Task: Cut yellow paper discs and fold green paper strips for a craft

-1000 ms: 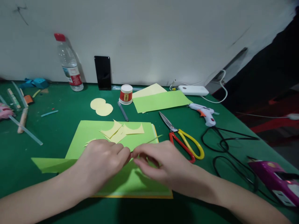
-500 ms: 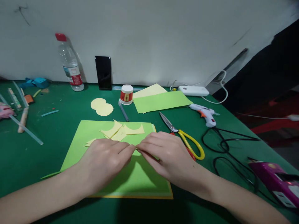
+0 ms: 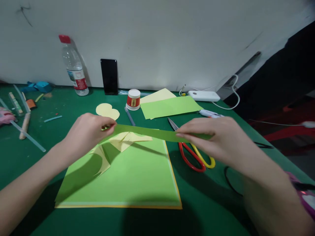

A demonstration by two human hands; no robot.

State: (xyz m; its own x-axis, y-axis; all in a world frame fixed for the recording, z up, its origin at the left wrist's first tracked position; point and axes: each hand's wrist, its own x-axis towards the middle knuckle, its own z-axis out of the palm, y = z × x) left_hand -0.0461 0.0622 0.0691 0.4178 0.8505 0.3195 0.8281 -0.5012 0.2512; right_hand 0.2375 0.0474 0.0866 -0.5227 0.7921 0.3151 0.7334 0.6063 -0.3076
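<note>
A long green paper strip (image 3: pixel 147 131) is stretched between my hands above the table. My left hand (image 3: pixel 90 132) pinches it near its left end. My right hand (image 3: pixel 209 134) pinches it toward the right, with part of the strip passing behind the fingers. Below lies a stack of green paper sheets (image 3: pixel 130 177) with yellow edges. Pale yellow paper offcuts (image 3: pixel 126 144) with curved cut-outs rest on the stack, partly behind the strip. Scissors (image 3: pixel 192 157) with one red and one yellow handle lie beside my right hand.
Two pale yellow paper circles (image 3: pixel 107 110), a grey pen (image 3: pixel 130 116) and a paper cup (image 3: pixel 133 100) stand or lie beyond the stack. Against the wall are a bottle (image 3: pixel 75 68), a phone (image 3: pixel 109 77) and a white power strip (image 3: pixel 204 95). A glue gun (image 3: pixel 209 113) is partly hidden.
My hands have moved apart and up from the middle of the stack, and the green strip now shows between them. The scissors' red handle and more offcuts have come into sight.
</note>
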